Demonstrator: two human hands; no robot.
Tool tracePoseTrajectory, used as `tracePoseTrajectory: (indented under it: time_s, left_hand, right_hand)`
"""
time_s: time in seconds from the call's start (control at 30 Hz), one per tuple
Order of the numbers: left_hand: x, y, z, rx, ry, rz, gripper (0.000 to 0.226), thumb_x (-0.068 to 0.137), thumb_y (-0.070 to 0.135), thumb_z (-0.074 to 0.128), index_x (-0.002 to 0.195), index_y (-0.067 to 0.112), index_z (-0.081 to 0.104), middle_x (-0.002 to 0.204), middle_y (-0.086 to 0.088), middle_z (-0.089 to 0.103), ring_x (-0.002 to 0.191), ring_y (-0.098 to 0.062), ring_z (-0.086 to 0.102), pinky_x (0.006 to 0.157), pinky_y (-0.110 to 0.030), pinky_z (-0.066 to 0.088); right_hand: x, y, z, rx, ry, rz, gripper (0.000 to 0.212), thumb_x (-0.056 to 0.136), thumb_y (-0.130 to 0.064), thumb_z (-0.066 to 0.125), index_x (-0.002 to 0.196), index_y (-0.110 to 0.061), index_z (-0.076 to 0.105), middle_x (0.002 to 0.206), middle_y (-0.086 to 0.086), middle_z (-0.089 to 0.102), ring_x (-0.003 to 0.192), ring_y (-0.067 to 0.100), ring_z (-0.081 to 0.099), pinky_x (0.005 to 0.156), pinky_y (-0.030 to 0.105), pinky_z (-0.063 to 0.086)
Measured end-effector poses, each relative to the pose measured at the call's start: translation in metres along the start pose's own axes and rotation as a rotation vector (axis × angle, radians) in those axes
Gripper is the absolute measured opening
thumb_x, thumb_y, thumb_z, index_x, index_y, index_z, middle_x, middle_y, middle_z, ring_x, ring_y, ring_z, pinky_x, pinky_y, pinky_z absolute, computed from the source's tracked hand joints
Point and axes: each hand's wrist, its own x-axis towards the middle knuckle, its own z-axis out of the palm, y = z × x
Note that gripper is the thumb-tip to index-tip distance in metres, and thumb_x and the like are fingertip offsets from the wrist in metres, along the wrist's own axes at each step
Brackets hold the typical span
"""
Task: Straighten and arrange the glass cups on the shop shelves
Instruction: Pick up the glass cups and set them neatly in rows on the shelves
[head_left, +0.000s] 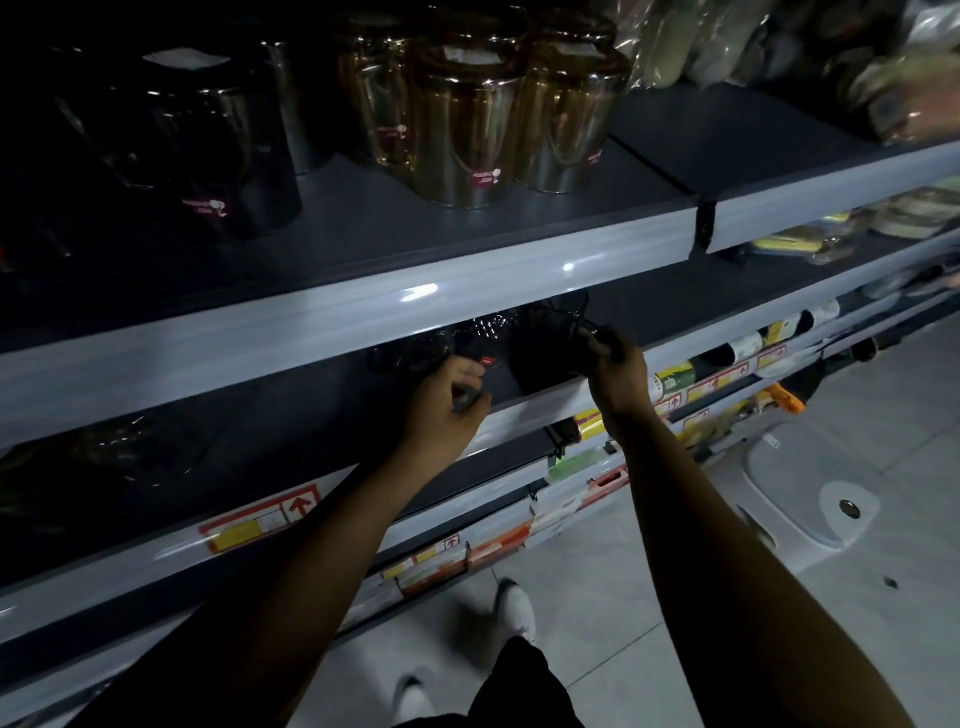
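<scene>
Two dark glass cups stand on the second shelf (291, 415), half hidden under the upper shelf's grey lip (363, 332). My left hand (447, 402) grips the handle of the left dark cup (483, 364), which carries a small red label. My right hand (615, 371) pinches the handle of the right dark cup (545, 353). More dark cups (410, 353) sit to the left in shadow. On the top shelf stand amber glass mugs (467, 140) and dark glass mugs (218, 150), upside down.
Lower shelves carry red-and-yellow price tags (260, 519) along their edges. Packaged goods (810, 239) fill the shelves to the right. A grey moulded fixture (831, 493) lies on the tiled floor at right. My white shoes (517, 610) show below.
</scene>
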Motion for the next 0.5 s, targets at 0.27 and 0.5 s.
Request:
tracePoseTrajectory:
  time_s: [0.27, 0.5]
  left_hand:
    - [0.003, 0.011, 0.017, -0.106, -0.081, -0.008, 0.022, 0.091, 0.001, 0.068, 0.111, 0.004, 0.062, 0.105, -0.011, 0.065, 0.097, -0.019, 0.061, 0.081, -0.012, 0.046]
    - [0.004, 0.045, 0.026, -0.422, -0.239, -0.179, 0.079, 0.077, 0.033, 0.084, 0.143, 0.014, 0.044, 0.134, -0.005, 0.057, 0.110, -0.016, 0.062, 0.089, -0.020, 0.055]
  right_hand:
    - [-0.039, -0.015, -0.039, 0.283, -0.048, 0.047, 0.027, 0.105, -0.016, 0.053, 0.113, 0.007, 0.064, 0.109, 0.024, 0.071, 0.097, 0.040, 0.071, 0.088, 0.051, 0.057]
    - [-0.074, -0.049, -0.072, 0.327, -0.215, 0.108, 0.023, 0.101, -0.023, 0.056, 0.106, -0.004, 0.069, 0.100, 0.021, 0.068, 0.079, 0.026, 0.070, 0.070, 0.034, 0.058]
